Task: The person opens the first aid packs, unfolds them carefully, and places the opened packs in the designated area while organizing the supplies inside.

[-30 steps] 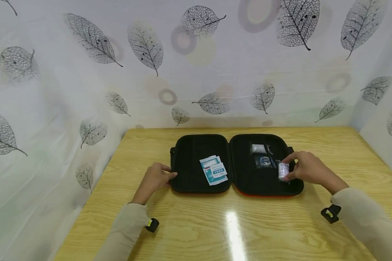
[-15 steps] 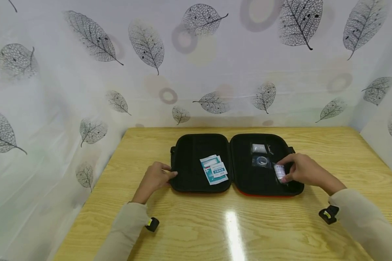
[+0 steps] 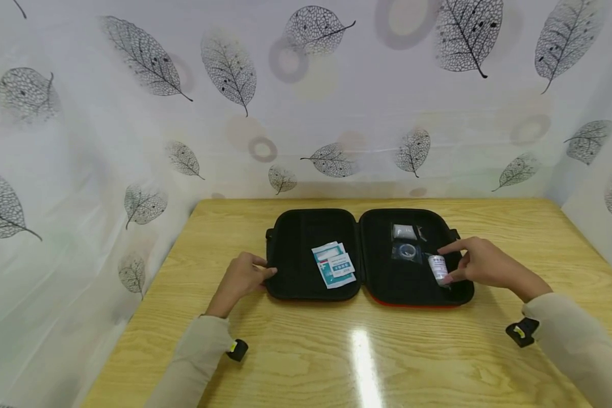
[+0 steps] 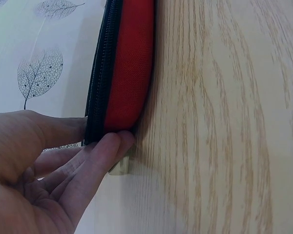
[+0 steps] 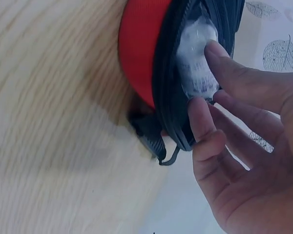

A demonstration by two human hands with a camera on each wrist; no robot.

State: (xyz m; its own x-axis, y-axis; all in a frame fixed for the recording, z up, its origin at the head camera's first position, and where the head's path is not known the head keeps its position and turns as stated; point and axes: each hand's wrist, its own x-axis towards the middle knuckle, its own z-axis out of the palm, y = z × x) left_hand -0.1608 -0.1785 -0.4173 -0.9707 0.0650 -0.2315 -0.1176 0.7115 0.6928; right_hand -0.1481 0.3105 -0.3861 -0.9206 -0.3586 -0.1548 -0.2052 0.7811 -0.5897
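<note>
An open black case [image 3: 311, 213] with a red outer shell [image 4: 129, 63] lies flat on the wooden table [image 3: 336, 362]. My left hand [image 3: 242, 279] grips the case's left edge, with the thumb on the zipper rim and a finger [image 4: 100, 156] against the red underside. My right hand [image 3: 484, 265] is at the right half, where it pinches a small white wrapped roll [image 3: 438, 267] between thumb and a fingertip. In the right wrist view the roll [image 5: 198, 58] sits just inside the case's rim [image 5: 141, 48], with my fingers [image 5: 219, 58] on it.
White and teal packets [image 3: 334, 265] lie in the left half of the case. Two small clear bags [image 3: 404, 232] [image 3: 407, 253] lie in the right half. A leaf-patterned curtain [image 3: 306, 113] closes off the back and sides. Bare wood stretches in front of the case.
My right hand has lowered the roll into the case's right half and shifted slightly right, its index finger now stretched out. The left hand has stayed put.
</note>
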